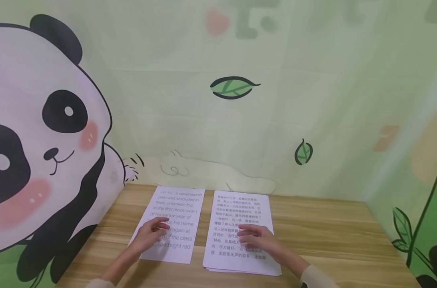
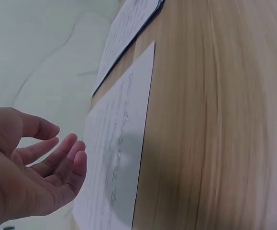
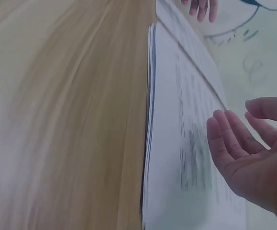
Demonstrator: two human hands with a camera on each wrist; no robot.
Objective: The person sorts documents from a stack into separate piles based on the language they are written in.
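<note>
- Head view: a single white paper sheet printed in large grey English text (image 1: 181, 220) lay on the left of the light-brown wood-grain table (image 1: 330, 236), its far end near the pale green cloth backdrop with a painted panda (image 1: 168, 104).
- To its right lay a white paper stack topped by a page of small dark Chinese characters (image 1: 225, 236); a strip of table showed between the two, and the stack's near edges were staggered.
- The left hand (image 1: 149, 236) was over the sheet's near left part, fingers loosely bent; the right hand (image 1: 259, 240) was likewise over the stack's right side, covering some lines.
- Left wrist view: the left hand appeared raised apart from the sheet, a narrow gap between thumb and fingers, with nothing held. A shadow fell on the paper.
- Right wrist view: the right hand's fingers curved softly, thumb set apart, gripping nothing above the stack.
- Judged from here, a sideways brush could slide the unpinned sheet, and uneven pressure on the loose, misaligned stack could fan its pages or bring several up together.
</note>
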